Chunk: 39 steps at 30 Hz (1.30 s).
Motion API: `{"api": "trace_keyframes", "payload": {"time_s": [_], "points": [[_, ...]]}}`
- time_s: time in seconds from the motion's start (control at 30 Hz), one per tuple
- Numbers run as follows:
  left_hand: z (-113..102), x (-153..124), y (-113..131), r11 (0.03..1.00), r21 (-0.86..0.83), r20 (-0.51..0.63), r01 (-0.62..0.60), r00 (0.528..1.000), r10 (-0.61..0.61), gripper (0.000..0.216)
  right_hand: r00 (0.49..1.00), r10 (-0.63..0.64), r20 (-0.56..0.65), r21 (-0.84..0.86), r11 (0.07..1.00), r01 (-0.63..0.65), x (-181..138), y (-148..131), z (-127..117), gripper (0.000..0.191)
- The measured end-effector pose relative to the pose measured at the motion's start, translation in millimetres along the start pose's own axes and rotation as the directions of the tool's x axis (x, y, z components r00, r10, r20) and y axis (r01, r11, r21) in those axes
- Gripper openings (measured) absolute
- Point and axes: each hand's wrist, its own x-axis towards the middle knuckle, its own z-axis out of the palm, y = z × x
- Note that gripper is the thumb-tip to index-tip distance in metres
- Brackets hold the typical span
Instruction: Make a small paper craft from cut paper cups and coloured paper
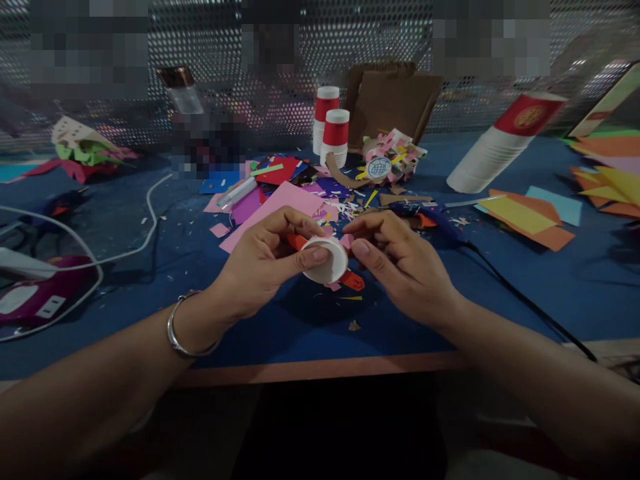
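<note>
the white cup shows only its round end — its wall is hidden behind the fingers of the left hand and the right hand. whether the right hand grips the cup or only touches its rim can't be told. the orange piece beneath is mostly covered. blocky blur patches blot the top of the view. the purple device and the black cable run off the edges — both forearms too.
</note>
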Motion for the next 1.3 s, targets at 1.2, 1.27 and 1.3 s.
{"api": "trace_keyframes", "payload": {"time_s": [1.2, 1.27, 1.3], "points": [[6, -9, 6, 0.896, 0.405, -0.109, -0.182, 0.963, 0.245, 0.041, 0.91, -0.414, 0.015, -0.362, 0.846, 0.391, -2, -7, 4, 0.032], [6, -9, 5, 0.892, 0.411, -0.096, -0.188, 0.964, 0.247, 0.041, 0.904, -0.426, 0.039, -0.388, 0.827, 0.407, -3, -7, 4, 0.036], [6, -10, 5, 0.892, 0.411, -0.091, -0.189, 0.965, 0.246, 0.042, 0.902, -0.429, 0.047, -0.392, 0.823, 0.412, -3, -6, 5, 0.037]]}}
